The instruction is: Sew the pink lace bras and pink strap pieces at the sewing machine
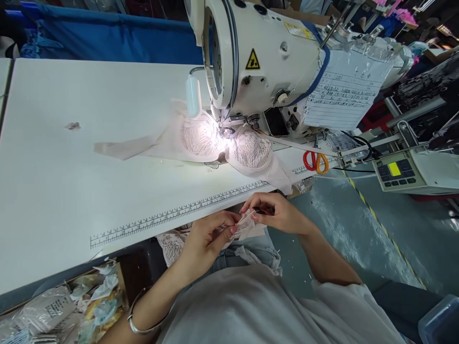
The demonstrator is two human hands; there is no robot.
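Below the table's front edge, my left hand (208,236) and my right hand (274,212) meet over my lap. Both pinch a small piece of pale lace fabric (246,223) between their fingertips. More lace (172,243) hangs beside my left wrist. On the white table (71,181) a pale lace bra (222,141) lies under the needle of the white sewing machine (258,57), lit by its lamp, with a strap trailing to the left.
Orange-handled scissors (315,161) lie right of the bra. A ruler strip (179,212) runs along the table's front edge. A control box (405,172) sits at the right. Plastic bags (53,310) fill a bin at lower left. A paper sheet (344,91) hangs on the machine.
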